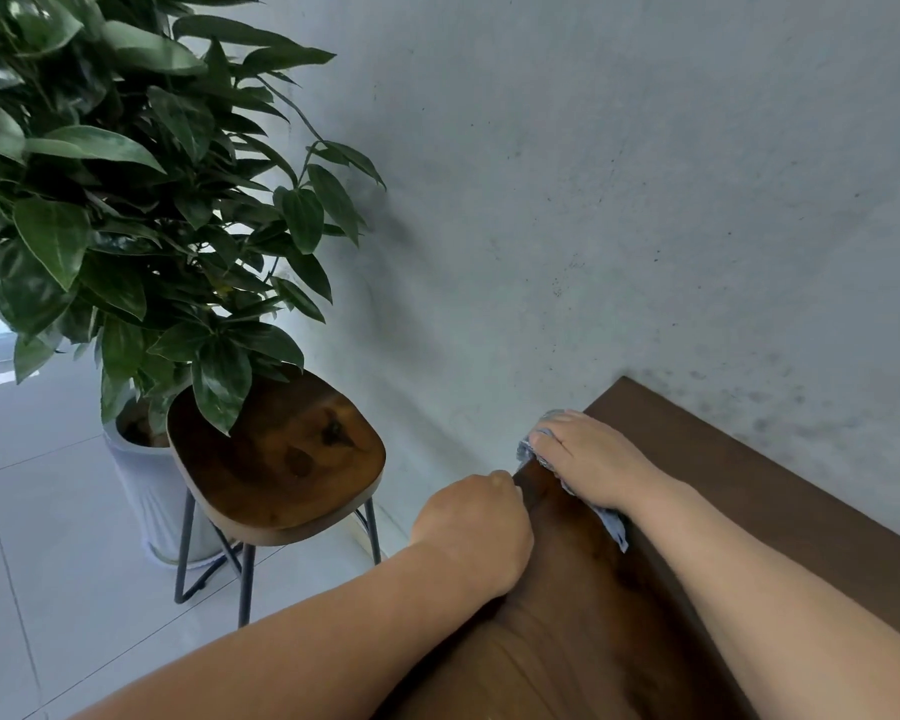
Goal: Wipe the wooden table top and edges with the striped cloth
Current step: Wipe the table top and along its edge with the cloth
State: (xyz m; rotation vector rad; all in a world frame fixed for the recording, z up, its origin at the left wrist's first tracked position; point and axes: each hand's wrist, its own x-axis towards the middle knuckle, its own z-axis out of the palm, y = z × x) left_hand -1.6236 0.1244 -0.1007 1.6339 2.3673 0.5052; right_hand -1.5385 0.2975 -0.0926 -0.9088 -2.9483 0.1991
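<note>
The dark wooden table [780, 506] fills the lower right, with its far end against the wall. The blue-grey striped cloth [613, 526] lies along the table's left top edge near the far corner. My right hand [591, 459] lies flat on the cloth and presses it onto that edge. Only the cloth's ends show past the hand. My left hand [476, 527] is lower, on the table's brown side face, with its fingers curled round the side's front edge. Those fingertips are hidden.
A wooden stool [276, 454] on thin black metal legs stands just left of the table. Behind it a large leafy plant [126, 200] grows from a white pot [146, 485]. A grey wall [593, 200] runs behind everything. Pale floor tiles [48, 563] lie to the left.
</note>
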